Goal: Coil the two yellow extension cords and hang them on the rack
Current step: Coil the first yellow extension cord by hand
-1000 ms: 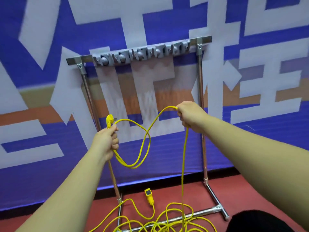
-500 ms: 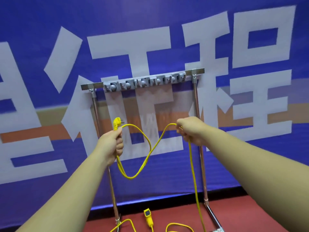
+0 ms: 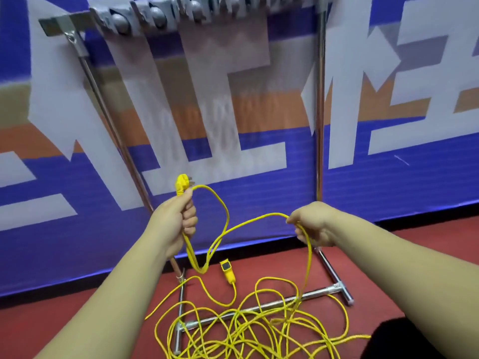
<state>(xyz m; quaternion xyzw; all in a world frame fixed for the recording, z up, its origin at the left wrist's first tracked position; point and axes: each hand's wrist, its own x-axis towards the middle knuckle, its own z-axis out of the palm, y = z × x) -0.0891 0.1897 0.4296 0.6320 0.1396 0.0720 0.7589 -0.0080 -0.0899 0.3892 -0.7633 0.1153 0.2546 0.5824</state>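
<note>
Yellow cord (image 3: 259, 218) sags between the two hands in front of the rack (image 3: 320, 104), and most of it lies heaped on the red floor (image 3: 404, 257). The left hand (image 3: 176, 224) is a closed fist around the cord just under the plug (image 3: 182, 183), which sticks up out of it. One loop hangs below that fist. The right hand (image 3: 315, 225) has its fingers curled round the cord, which drops from there into the tangle (image 3: 246, 330).

That tangle is what worries me. It lies across the rack's floor bar (image 3: 261, 308), so I'd guess a hard pull could snag a strand there, tighten a knot or drag the frame. The hanging loop could also slip if the fist loosens to take in the next one.

Counting: two hands, both on the cord; one plug; one socket block (image 3: 227, 271) on the floor; one rack with two uprights and a row of hooks (image 3: 166, 14) on top, nothing yellow hung there yet. The task names two cords, but I can't separate them in that heap
</note>
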